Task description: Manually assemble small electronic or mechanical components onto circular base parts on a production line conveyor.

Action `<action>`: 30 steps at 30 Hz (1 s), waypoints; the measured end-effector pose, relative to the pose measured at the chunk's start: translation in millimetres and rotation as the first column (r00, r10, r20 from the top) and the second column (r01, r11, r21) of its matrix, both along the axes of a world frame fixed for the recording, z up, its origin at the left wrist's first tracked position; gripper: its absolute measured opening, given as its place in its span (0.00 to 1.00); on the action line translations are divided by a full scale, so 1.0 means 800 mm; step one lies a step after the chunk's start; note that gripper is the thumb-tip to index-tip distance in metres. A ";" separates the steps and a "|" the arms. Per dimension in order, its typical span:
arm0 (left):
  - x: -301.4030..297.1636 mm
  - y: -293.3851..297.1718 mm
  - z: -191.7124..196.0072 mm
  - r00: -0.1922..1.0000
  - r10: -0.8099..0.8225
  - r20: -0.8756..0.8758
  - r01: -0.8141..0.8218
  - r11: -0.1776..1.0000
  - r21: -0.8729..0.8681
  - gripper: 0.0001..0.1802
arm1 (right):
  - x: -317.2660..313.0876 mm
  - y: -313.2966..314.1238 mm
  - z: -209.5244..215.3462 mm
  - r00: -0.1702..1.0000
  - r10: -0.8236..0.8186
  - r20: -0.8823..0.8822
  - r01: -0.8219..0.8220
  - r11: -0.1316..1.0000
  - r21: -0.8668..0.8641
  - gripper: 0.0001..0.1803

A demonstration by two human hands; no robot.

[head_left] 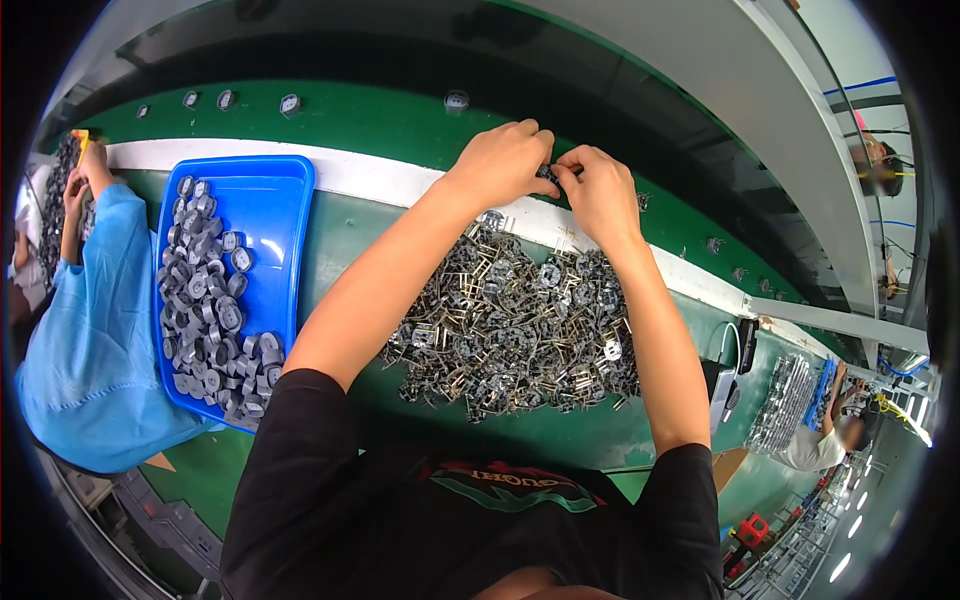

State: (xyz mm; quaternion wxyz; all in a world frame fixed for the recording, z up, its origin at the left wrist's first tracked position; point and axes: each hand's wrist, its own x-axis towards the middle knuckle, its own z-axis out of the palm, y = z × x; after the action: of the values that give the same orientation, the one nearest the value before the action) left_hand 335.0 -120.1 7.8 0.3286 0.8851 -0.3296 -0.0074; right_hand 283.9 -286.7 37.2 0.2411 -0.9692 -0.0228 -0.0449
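Note:
My left hand (503, 163) and my right hand (602, 195) meet above the white rail, both with curled, closed fingers. Between their fingertips is a small dark part (547, 173), mostly hidden by the fingers, so its exact kind does not show. Just below my hands, between my forearms, spreads a big heap of small dark parts with metal pins (510, 320), which look like plug cores. To the left, a blue tray (303, 200) holds a pile of grey rounded caps (205, 300).
A green conveyor belt (370, 115) runs beyond the white rail (370, 180), carrying spaced grey caps (290, 105) and pinned parts (714, 244). A co-worker in a blue garment (100, 340) sits close on my left. At right are a small dark device (748, 345) and rows of metallic parts (783, 400).

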 end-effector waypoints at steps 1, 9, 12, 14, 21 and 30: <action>0.000 -0.001 -0.001 1.000 0.003 0.010 -0.003 1.000 -0.001 0.22 | 0.001 0.000 -0.002 1.000 0.013 0.007 -0.013 1.000 -0.028 0.07; 0.023 0.019 0.016 0.991 -0.090 -0.095 0.069 0.977 -0.202 0.24 | -0.015 -0.016 0.030 1.000 -0.020 0.005 0.020 0.997 -0.069 0.12; 0.055 0.058 0.015 0.986 0.159 -0.040 -0.164 0.951 -0.263 0.23 | -0.041 -0.035 0.062 0.971 0.049 -0.235 -0.070 0.994 -0.080 0.15; 0.063 0.086 0.009 0.959 0.285 0.005 -0.274 0.929 -0.250 0.22 | -0.059 -0.028 0.076 0.917 0.090 -0.388 -0.169 0.970 -0.173 0.15; 0.067 0.090 -0.013 0.987 0.154 0.038 -0.147 0.977 -0.153 0.22 | -0.095 -0.033 0.086 0.900 0.045 -0.434 -0.055 0.998 -0.009 0.14; 0.052 0.080 -0.005 0.990 0.132 -0.054 -0.139 0.979 -0.151 0.23 | -0.124 -0.027 0.101 0.976 0.132 -0.172 -0.086 0.964 0.253 0.19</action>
State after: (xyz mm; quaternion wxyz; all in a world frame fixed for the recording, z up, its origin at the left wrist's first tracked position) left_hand 376.8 -56.3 3.7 0.4031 0.8769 -0.2610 0.0212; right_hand 184.3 -308.5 117.9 0.3615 -0.9294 -0.0477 0.0572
